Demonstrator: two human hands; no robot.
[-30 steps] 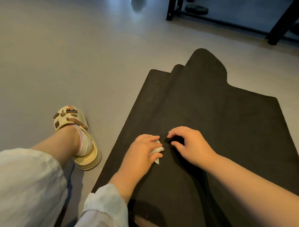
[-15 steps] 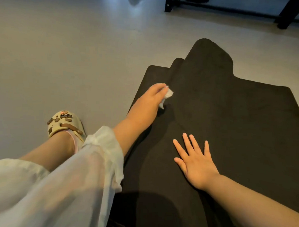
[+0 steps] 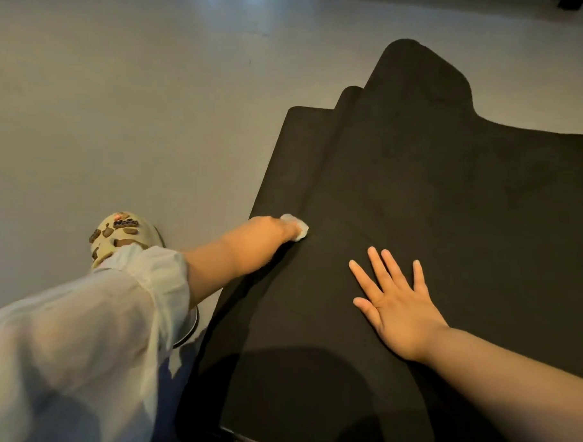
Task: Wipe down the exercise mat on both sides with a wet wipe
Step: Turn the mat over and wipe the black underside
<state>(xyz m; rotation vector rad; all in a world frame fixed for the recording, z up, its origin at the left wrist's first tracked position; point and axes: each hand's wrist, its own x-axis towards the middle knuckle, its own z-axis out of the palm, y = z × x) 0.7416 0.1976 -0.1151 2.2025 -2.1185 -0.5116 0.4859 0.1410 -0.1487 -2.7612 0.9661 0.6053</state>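
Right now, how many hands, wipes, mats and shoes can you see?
Hands: 2, the left hand and the right hand
Wet wipe: 1
Black mat: 1
Shoe: 1
Total: 5

The left hand [image 3: 267,233] reaches forward on an outstretched arm in a loose white sleeve [image 3: 119,295], fingers curled. The right hand [image 3: 395,303] lies flat, fingers spread, forearm bare.
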